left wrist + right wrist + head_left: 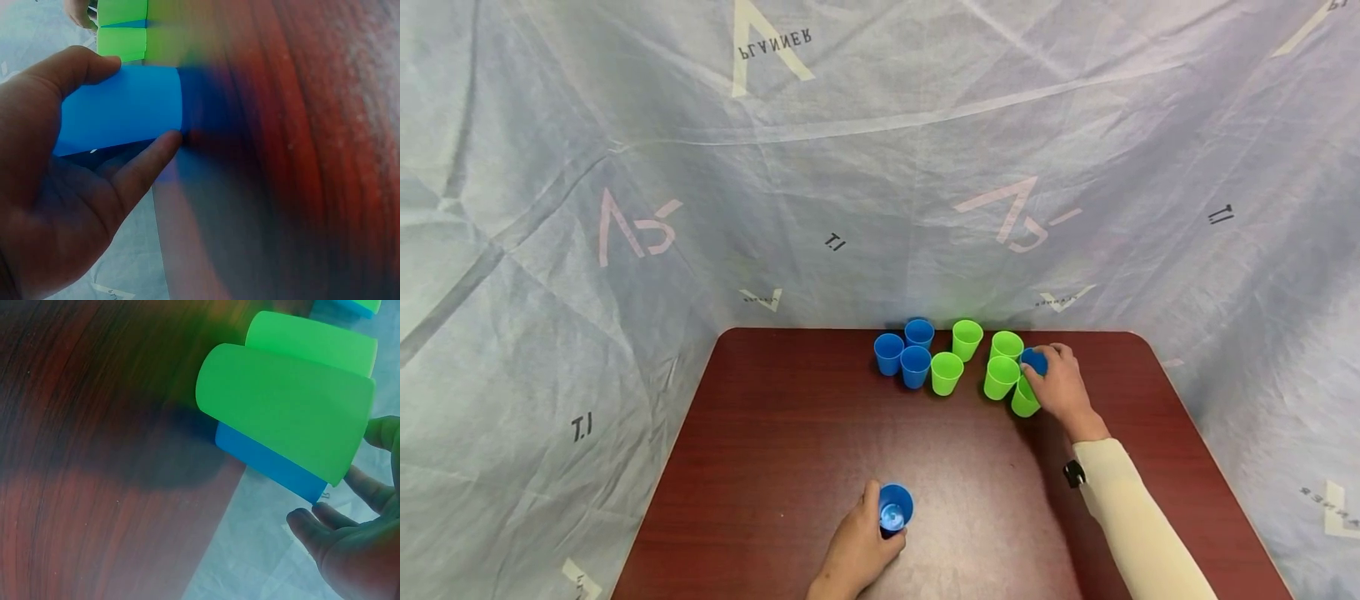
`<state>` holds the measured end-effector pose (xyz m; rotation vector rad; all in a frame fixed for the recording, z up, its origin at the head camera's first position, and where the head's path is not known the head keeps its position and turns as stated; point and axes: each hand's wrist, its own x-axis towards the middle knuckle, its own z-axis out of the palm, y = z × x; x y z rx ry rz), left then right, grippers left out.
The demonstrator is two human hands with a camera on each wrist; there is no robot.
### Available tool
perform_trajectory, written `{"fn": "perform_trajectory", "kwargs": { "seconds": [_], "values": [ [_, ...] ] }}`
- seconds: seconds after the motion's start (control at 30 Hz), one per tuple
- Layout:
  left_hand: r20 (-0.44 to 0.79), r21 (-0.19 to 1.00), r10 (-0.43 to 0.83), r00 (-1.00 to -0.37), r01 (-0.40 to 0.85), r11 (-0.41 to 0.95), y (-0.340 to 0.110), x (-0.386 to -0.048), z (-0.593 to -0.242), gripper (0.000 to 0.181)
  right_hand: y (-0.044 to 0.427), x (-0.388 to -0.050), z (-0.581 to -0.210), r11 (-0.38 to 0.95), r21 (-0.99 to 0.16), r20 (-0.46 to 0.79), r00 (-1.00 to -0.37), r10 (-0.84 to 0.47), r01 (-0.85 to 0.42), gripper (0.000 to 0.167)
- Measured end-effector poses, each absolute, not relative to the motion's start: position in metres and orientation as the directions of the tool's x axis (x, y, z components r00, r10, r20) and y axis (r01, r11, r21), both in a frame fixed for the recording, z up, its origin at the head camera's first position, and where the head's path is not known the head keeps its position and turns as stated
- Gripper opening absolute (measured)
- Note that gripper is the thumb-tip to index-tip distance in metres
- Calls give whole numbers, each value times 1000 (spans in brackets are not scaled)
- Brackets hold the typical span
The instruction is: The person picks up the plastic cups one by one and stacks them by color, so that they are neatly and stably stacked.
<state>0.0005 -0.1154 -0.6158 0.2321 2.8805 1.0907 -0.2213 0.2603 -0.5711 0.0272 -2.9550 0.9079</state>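
Note:
Near the front middle of the table, my left hand (861, 542) grips a blue cup (896, 507), mouth up; in the left wrist view thumb and fingers of the hand (81, 169) lie around the cup (125, 106). At the back right my right hand (1062, 387) has its fingers at the rim of another blue cup (1034, 360), among green cups (1002, 378). In the right wrist view the fingertips of the hand (356, 519) are at that blue cup's (272, 462) rim, partly behind a green cup (287, 406).
Three blue cups (915, 367) stand together at the back middle of the table (775, 467). Two green cups (947, 372) stand just right of them. Grey printed cloth (880, 192) hangs behind and beside the table.

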Motion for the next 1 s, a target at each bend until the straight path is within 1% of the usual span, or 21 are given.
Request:
{"fn": "perform_trajectory", "kwargs": {
  "seconds": [0.17,0.43,0.73,0.87,1.0],
  "values": [
    [25,656,162,-986,139,742,-116,1,-617,60,262,-223,-574,825,-565,32,-999,-4,-22,56],
    [17,649,165,-986,136,748,-116,2,-617,61,262,-227,-575,820,-572,-7,-1000,-14,-8,57],
    [55,640,167,-984,163,751,-116,3,-618,62,262,-228,-572,814,-580,-15,-1000,-21,-8,57],
    [38,646,166,-985,151,748,-115,2,-616,61,264,-228,-572,815,-579,-3,-1000,-3,0,57],
    [27,651,165,-986,142,746,-116,1,-614,59,266,-229,-572,819,-573,11,-1000,27,16,62]
  ]
}}
